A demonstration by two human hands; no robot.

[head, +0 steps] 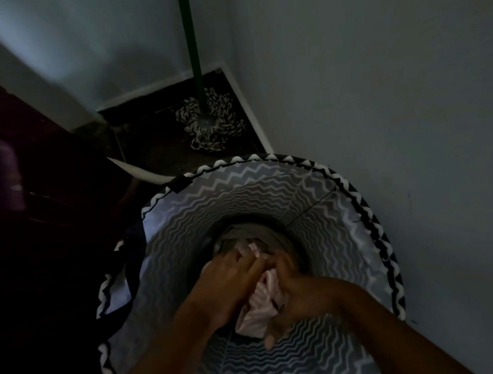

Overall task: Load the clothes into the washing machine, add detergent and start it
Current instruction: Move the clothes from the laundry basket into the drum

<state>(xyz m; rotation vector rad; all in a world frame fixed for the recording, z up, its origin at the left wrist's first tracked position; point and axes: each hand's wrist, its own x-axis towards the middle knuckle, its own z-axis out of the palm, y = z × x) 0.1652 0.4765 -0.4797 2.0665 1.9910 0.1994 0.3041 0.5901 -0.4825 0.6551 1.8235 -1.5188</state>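
A tall laundry hamper (270,196) with a grey zigzag lining and a black-and-white rim stands below me in dim light. Both my arms reach down into it. My left hand (229,280) and my right hand (296,298) together grip a pale pink garment (261,307) bunched between them. More clothes (243,237), greyish, lie at the hamper's bottom behind my hands. The washing machine and detergent are not in view.
A mop with a green handle (191,42) and a striped string head (212,121) leans in the corner behind the hamper. A pale wall (379,85) runs along the right. A dark piece of furniture (32,205) fills the left side.
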